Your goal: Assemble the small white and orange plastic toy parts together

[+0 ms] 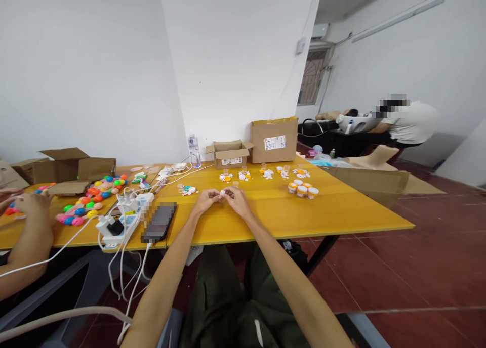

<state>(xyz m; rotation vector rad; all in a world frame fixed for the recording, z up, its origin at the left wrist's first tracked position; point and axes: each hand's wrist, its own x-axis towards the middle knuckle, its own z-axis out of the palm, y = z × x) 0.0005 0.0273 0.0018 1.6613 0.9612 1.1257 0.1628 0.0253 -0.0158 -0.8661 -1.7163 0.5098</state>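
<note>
Your left hand (206,200) and right hand (236,198) meet over the yellow table (341,211). Together their fingertips pinch a small white piece (222,192), which sits right between them.

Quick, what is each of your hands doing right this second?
Left hand: closed, pinching a small white piece over the yellow table.
Right hand: closed on the same small white piece.

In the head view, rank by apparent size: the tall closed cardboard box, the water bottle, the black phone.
1. Tall closed cardboard box, largest.
2. Black phone; it lies nearer the camera, so its true rank is unsure.
3. Water bottle, smallest.
</note>
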